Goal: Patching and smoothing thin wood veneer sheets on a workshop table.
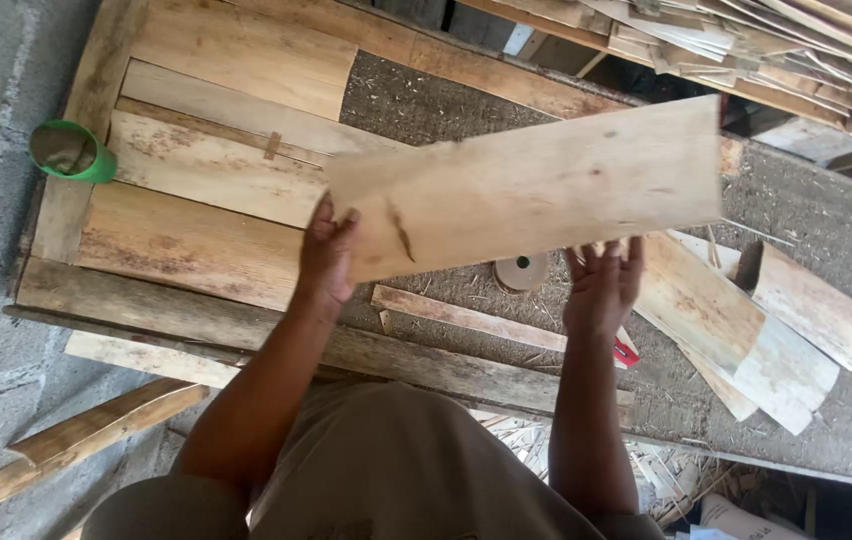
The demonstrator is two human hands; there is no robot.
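Overhead, a pale wooden board (531, 190) was held flat above the bench (426, 105), its long side running left to right and tilted slightly upward toward the right. It hung over the gritty grey middle of the bench, clear of everything beneath it.

The left hand (328, 255) gripped the board's lower left corner, thumb over the top face and fingers closed on the edge, the forearm rising straight from below. The right hand (603, 285) was spread wide under the board's lower edge, fingers pointing up and touching or nearly touching that edge; whether it bore any weight could not be told.

Below the board lay a small round wooden disc (521, 270) and a thin strip (466, 315), both between the two hands. To the right sat several curved offcuts (746, 330), well below the board's right end, with a small red item (626, 350) just beside the right wrist. To the left, flat planks (196, 210) covered the bench, leaving the board's left corner overlapping their edge. A green cup (71, 150) lay at the far left edge, well apart. A heap of thin slats (786, 50) was stacked at the upper right, near the board's top right corner. Bare grey surface lay open beyond the board's right end.
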